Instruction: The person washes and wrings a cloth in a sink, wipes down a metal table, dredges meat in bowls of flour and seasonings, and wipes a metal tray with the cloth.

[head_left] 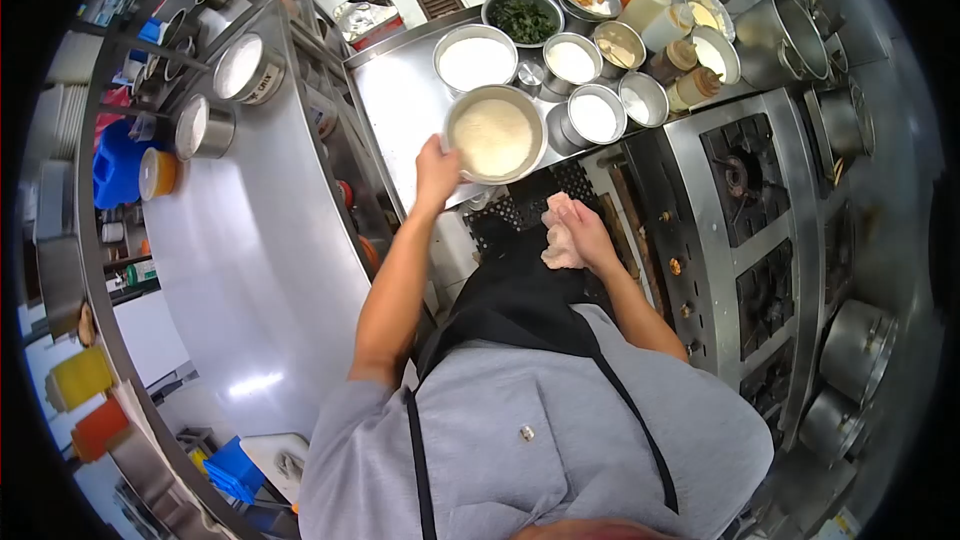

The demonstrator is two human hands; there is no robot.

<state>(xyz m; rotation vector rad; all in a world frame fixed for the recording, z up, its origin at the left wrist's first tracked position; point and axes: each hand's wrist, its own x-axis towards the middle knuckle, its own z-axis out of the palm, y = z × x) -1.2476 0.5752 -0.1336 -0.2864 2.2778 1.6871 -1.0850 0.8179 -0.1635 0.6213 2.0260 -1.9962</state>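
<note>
My left hand (438, 176) is closed on the side of a round metal pot (545, 140) at the front edge of the steel counter. Pale beige, grainy contents (492, 136) fill much of the pot. In front of my apron, my right hand (591, 238) grips a crumpled pinkish-white cloth (560, 230), apart from the pot. Close behind the pot stand a bowl of white powder (476, 62) and a small metal container with a lid (530, 74). To its right is a metal container of white powder (594, 116).
A bowl of chopped greens (522, 18), several containers and squeeze bottles (645, 15) crowd the counter's back right. A gas stove (745, 180) runs along my right. On my left, a long steel table (240, 240) carries two pots, one a pot of white powder (238, 66).
</note>
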